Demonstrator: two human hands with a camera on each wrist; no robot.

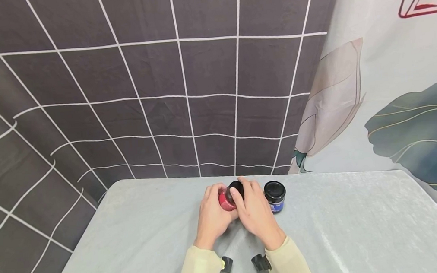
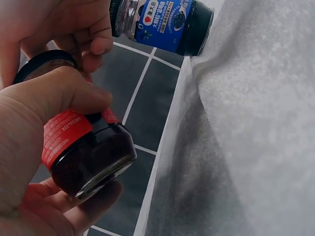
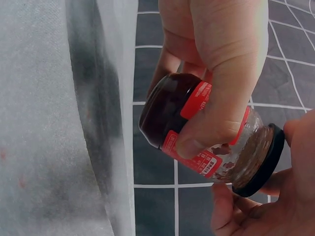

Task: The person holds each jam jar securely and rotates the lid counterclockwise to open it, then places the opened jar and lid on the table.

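A glass jar [image 3: 165, 105] of dark contents, with a red label, is gripped by my left hand [image 1: 213, 217], its thumb lying across the label in both wrist views. The jar is tilted, its base toward the table in the wrist views. My right hand [image 1: 255, 211] holds the black lid [image 3: 263, 162] between thumb and fingers; the lid sits on the jar's mouth. In the head view the hands hide much of the jar. Just right of my right hand stands a second jar [image 1: 275, 194], black-lidded with a blue label, upright on the table.
A pale grey cloth covers the table [image 1: 134, 243], with some wrinkles. Behind it hangs a dark curtain [image 1: 150, 73] with white grid lines, and a white leaf-print cloth [image 1: 384, 65] hangs at the right. Small black devices [image 1: 227, 264] are worn at both wrists.
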